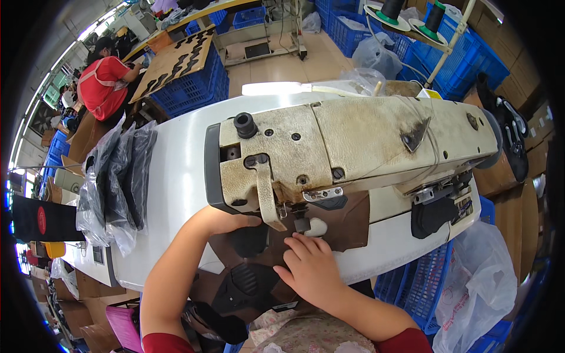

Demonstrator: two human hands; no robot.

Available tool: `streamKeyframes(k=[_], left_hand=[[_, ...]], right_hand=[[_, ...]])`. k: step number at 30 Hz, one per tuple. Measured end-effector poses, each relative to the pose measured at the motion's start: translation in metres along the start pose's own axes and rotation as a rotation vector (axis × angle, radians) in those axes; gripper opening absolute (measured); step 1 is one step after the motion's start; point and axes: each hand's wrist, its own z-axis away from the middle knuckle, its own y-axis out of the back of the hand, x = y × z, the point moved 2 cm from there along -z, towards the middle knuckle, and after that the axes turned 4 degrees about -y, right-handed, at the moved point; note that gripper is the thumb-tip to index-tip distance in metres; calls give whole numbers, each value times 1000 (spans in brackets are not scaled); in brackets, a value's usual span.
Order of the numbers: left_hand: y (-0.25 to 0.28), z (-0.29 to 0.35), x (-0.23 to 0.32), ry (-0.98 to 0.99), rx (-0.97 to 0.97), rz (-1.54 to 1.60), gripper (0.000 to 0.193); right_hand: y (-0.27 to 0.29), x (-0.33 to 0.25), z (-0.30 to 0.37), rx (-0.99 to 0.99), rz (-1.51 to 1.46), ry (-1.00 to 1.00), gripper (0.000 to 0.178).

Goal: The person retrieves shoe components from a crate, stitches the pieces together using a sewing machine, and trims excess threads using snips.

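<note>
A cream sewing machine with a worn, stained casing spans the white table. Under its needle area lies a brown sheet with a dark, soft-looking piece on it. My left hand rests at that dark piece, its thumb stretched along the edge; the machine head hides its other fingers. My right hand lies with fingers apart on the brown material, fingertips just in front of the presser foot and a small whitish rounded part. Nearer me, a black ribbed piece lies over the table's front edge.
Plastic-wrapped dark pieces lie on the table's left. A lit lamp bar sits behind the machine. Thread cones stand at the back right. Blue crates and a plastic bag are at right. A person in red works far left.
</note>
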Motion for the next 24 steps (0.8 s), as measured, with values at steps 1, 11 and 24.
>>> streamKeyframes(k=[1, 11, 24], left_hand=[[-1, -1, 0, 22, 4, 2, 32], [-15, 4, 1, 52, 145, 104, 28], [-23, 1, 8, -310, 256, -270, 34]], right_hand=[[1, -4, 1, 32, 44, -15, 33], [0, -4, 5, 40, 200, -17, 46], [13, 19, -5, 6, 265, -42, 47]])
